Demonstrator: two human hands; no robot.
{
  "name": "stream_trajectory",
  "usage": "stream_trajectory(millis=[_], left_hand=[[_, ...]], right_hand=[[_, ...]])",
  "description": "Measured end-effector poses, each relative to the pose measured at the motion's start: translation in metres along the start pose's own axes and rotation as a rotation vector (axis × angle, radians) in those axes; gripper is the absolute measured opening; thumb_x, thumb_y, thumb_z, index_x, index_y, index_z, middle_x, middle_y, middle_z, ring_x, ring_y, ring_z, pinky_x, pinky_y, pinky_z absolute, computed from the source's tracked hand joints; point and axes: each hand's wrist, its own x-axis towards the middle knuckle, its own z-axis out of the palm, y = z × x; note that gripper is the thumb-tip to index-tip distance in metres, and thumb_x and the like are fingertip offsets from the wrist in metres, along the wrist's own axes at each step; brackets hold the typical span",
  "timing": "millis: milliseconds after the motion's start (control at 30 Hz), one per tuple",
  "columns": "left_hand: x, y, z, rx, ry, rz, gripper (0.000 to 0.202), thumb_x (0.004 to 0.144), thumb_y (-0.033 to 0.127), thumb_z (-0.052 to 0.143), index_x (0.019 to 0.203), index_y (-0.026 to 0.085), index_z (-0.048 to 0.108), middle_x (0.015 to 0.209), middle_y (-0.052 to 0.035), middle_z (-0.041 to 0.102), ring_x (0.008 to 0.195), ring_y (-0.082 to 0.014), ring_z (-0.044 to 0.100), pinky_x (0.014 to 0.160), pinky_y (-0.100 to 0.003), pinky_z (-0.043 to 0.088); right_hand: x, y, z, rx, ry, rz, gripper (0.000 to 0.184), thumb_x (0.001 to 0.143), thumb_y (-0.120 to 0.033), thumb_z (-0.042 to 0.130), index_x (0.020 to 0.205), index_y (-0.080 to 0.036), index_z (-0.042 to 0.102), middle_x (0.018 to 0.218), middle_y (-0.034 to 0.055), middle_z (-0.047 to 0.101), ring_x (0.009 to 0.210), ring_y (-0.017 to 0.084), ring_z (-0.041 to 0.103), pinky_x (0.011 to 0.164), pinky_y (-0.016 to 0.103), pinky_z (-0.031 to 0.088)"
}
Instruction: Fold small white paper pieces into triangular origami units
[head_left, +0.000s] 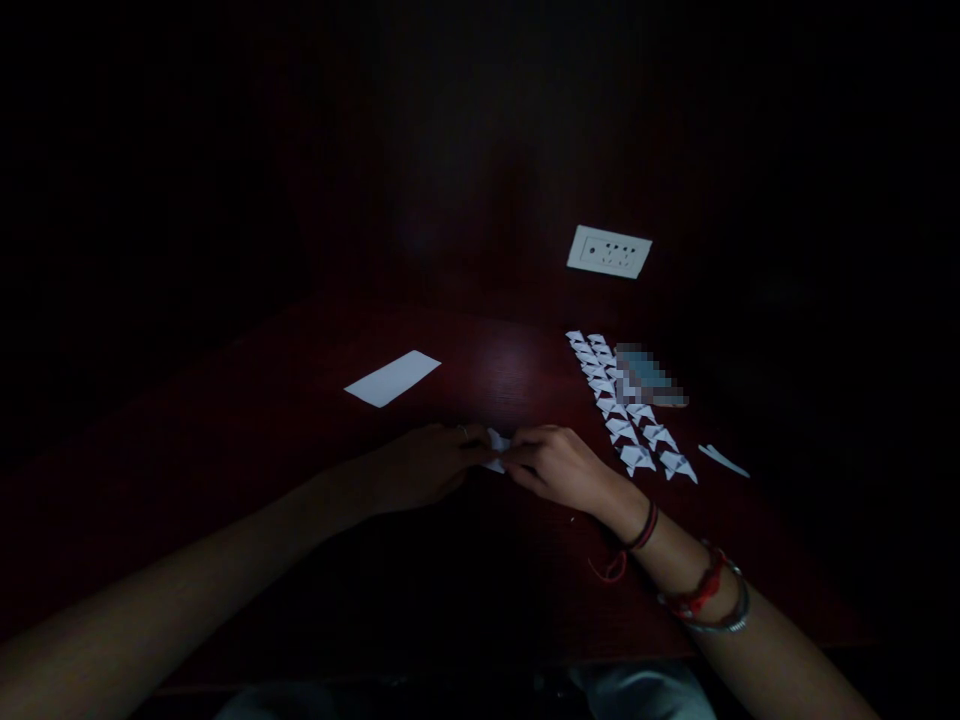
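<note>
My left hand (424, 465) and my right hand (559, 467) meet over the dark red table (495, 375). Between their fingertips they pinch a small white folded paper piece (496, 445), most of it hidden by the fingers. Both hands are closed on it. My right wrist wears red thread bands and a metal bangle. To the right of my right hand lie two rows of several finished white folded paper pieces (630, 410).
A flat white paper sheet (392, 378) lies left of centre on the table. A white wall socket plate (609, 251) is on the dark wall behind. A blurred-out flat object (649, 377) sits beside the rows, and a narrow white paper strip (724, 460) at far right.
</note>
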Motion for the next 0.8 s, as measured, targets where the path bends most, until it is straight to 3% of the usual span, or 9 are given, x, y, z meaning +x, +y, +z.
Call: stream_trajectory(millis=[433, 600, 800], left_hand=[[-0.002, 0.005, -0.006, -0.032, 0.043, -0.017, 0.042, 0.075, 0.007, 0.041, 0.114, 0.022, 0.046, 0.116, -0.0036, 0.045, 0.103, -0.0175, 0.045, 0.086, -0.031, 0.036], [0.000, 0.009, -0.007, -0.055, 0.112, -0.044, 0.032, 0.079, 0.010, 0.041, 0.108, 0.019, 0.051, 0.106, -0.0057, 0.051, 0.096, -0.0182, 0.049, 0.083, -0.033, 0.038], [0.005, 0.009, -0.015, -0.192, 0.236, -0.167, 0.025, 0.082, 0.009, 0.036, 0.101, 0.018, 0.051, 0.095, -0.0024, 0.053, 0.088, -0.0138, 0.050, 0.078, -0.027, 0.040]], right_hand=[[-0.001, -0.004, -0.011, -0.160, -0.037, -0.034, 0.021, 0.080, -0.021, 0.042, 0.071, -0.014, 0.060, 0.072, 0.0033, 0.056, 0.064, 0.011, 0.048, 0.068, 0.026, 0.033], [-0.003, 0.001, -0.013, -0.077, 0.036, 0.022, 0.023, 0.082, -0.022, 0.040, 0.084, -0.016, 0.062, 0.077, 0.0029, 0.055, 0.068, 0.010, 0.049, 0.068, 0.025, 0.034], [0.000, -0.003, -0.007, 0.015, -0.007, -0.005, 0.024, 0.082, -0.028, 0.043, 0.095, -0.018, 0.060, 0.087, 0.0035, 0.055, 0.075, 0.011, 0.052, 0.066, 0.023, 0.037]])
